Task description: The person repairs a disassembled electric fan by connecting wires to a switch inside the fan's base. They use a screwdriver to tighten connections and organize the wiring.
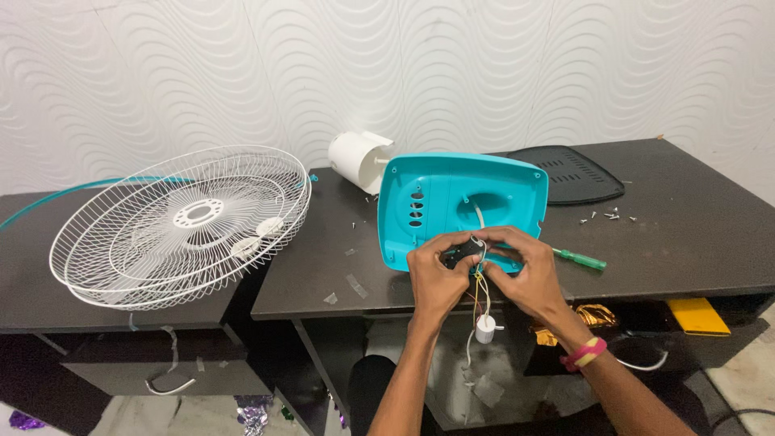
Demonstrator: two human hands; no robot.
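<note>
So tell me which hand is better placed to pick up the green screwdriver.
Right, probably. The right hand is on the same side as the green screwdriver, which lies on the dark desk just beyond it. The left hand would have to cross over; both grip the small black part.

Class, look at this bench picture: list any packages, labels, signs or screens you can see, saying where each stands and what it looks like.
None can be made out: no package, label, sign or screen.
The nearest candidate is a flat yellow item under the right desk's edge; what it is cannot be told.
</note>
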